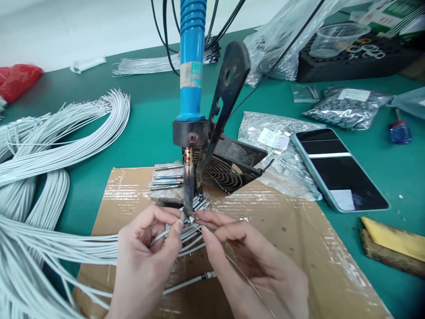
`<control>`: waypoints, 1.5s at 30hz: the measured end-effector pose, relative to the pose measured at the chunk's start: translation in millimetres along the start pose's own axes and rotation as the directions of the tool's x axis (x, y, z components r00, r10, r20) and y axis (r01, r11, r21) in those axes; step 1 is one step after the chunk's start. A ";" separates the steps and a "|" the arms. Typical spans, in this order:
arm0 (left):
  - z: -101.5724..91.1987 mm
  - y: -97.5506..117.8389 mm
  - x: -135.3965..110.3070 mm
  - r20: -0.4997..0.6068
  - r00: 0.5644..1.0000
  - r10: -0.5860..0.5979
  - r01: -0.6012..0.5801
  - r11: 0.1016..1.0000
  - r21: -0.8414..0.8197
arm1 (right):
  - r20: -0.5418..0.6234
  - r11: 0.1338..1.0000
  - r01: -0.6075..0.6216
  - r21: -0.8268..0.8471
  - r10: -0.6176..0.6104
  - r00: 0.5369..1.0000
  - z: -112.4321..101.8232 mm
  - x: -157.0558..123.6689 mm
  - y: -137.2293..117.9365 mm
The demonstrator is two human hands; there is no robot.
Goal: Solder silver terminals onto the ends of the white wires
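A blue-handled soldering iron [192, 48] is clamped upright in a black stand [223, 95], tip pointing down between my hands. My left hand [142, 261] is closed, pinching the end of a white cable with a small metal connector [191, 219] right under the iron's tip. In my closed right hand [255, 261], thumb and fingers hold a thin solder wire [248, 280] whose front end reaches the connector. Behind my left fingers run several white cables [89, 248]. One finished-looking cable end with a metal plug [208, 275] lies on the cardboard [299, 248] below.
Large bundles of white cables [99, 146] fill the left side. A small fan [229, 170] and a pad with spare tips [166, 184] stand behind the iron. To the right are a phone [341, 173], bags of metal parts [265, 128] and a yellow sponge [395, 243].
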State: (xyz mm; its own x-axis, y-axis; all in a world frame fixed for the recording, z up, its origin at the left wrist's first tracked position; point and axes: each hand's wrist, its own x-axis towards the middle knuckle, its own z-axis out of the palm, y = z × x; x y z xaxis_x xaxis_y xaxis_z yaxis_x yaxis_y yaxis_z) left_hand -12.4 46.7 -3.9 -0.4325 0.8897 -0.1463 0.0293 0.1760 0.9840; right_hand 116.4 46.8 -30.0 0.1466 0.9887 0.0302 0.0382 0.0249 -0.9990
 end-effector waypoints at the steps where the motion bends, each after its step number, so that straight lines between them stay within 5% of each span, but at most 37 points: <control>1: -2.6 -1.4 1.4 0.034 0.999 0.007 -0.008 1.000 0.021 | 0.004 1.000 -0.001 -0.008 0.001 1.000 -0.3 -0.1 0.1; 8: -11.4 -5.5 6.0 0.129 0.991 0.046 -0.056 0.995 0.078 | -0.009 0.998 0.011 -0.064 -0.011 1.000 -0.9 -0.4 -0.8; 19: 1.4 1.7 -2.8 -0.030 1.000 -0.010 0.010 1.000 0.019 | -0.005 0.999 0.000 -0.038 -0.001 1.000 -0.7 -0.2 -5.1; 26: -5.8 -0.7 2.7 0.087 0.995 0.051 -0.058 0.995 0.083 | 0.002 1.000 0.019 -0.024 -0.019 1.000 -1.2 0.0 -3.2; 36: 4.6 2.7 -4.8 -0.034 0.999 -0.001 0.001 1.000 0.001 | -0.025 0.995 0.096 0.000 -0.096 0.995 2.3 -0.2 -5.2; 45: -8.2 -6.1 0.1 0.096 0.995 -0.006 0.001 0.999 0.051 | -0.004 0.995 0.057 -0.079 -0.058 0.998 -2.3 -1.8 -5.1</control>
State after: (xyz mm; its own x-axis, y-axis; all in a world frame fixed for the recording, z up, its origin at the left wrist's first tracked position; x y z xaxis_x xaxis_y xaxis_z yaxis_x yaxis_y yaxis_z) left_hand -20.0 42.3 -9.1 -0.3439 0.9251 -0.1613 0.0746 0.1981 0.9773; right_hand 118.2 44.6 -24.9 0.1478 0.9851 0.0878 0.1247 0.0695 -0.9898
